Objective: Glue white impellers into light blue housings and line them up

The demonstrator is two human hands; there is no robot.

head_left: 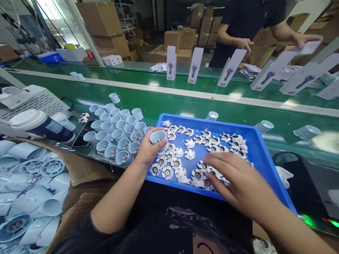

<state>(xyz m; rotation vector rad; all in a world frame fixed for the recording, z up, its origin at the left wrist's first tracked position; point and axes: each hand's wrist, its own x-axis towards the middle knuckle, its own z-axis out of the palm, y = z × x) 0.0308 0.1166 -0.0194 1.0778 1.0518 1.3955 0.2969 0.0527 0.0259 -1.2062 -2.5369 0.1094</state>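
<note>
My left hand holds a pale blue cylindrical housing, open end up, over the left side of a blue tray. Several white fan impellers lie scattered in the tray. My right hand lies flat over the impellers at the tray's near side, fingers spread and touching them; I cannot tell whether it has one pinched. Left of the tray, several more pale blue housings stand grouped on the bench.
A green conveyor belt runs behind the tray with loose housings and upright white product boxes. A person in a dark shirt handles boxes across the belt. A box of housings sits at my left; a lidded cup lies nearby.
</note>
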